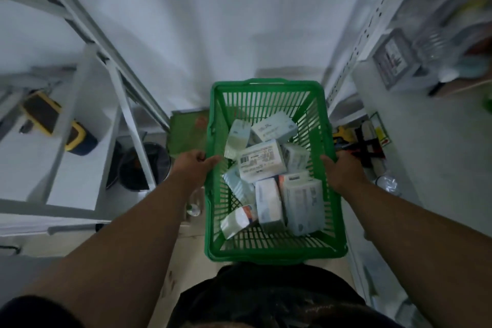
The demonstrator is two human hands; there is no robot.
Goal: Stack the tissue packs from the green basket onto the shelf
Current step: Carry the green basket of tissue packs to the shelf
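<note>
Head view shows one green basket (274,168) held out in front of the person, with about nine tissue packs (262,165) lying jumbled inside, none on a shelf. Two hands carry it: the left hand (193,161) grips the left rim, the right hand (339,168) grips the right rim. White shelving (87,82) stands on both sides.

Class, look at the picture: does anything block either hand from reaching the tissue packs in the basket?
Nothing visible does. The tissue packs lie uncovered in the open-topped green basket. The left hand and right hand each grip a side rim.
</note>
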